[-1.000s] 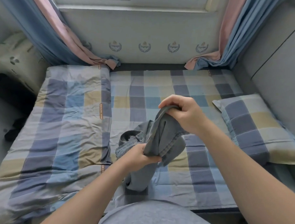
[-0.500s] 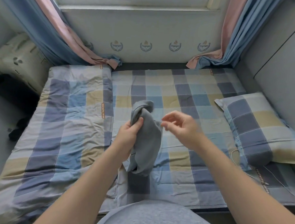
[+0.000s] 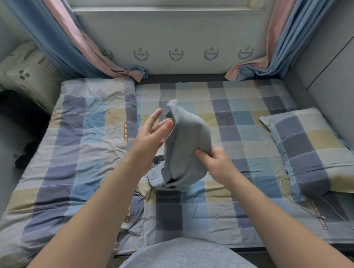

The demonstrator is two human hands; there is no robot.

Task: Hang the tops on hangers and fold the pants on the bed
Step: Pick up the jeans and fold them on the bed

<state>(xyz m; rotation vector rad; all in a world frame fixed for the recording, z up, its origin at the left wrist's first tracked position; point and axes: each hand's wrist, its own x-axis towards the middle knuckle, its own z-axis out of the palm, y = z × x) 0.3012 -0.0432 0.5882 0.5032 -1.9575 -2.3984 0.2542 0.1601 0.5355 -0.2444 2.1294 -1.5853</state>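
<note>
A grey-blue pair of pants [image 3: 184, 148] is bunched up and held above the middle of the checked bed [image 3: 219, 212], its lower end resting on the sheet. My right hand [image 3: 215, 162] grips the fabric at its right side, thumb pressed into the cloth. My left hand [image 3: 151, 132] is just left of the pants with fingers spread and straight, fingertips touching or nearly touching the cloth. No hanger or top is visible.
A folded checked quilt [image 3: 76, 149] covers the bed's left half. A checked pillow [image 3: 311, 152] lies at the right, with a white cable [image 3: 303, 202] near it. Curtains [image 3: 78, 44] hang at both back corners. A grey padded wall [image 3: 333, 65] bounds the right side.
My left hand let go of the pants and opened. My right hand, empty half a second ago, now grips the pants lower on the right side.
</note>
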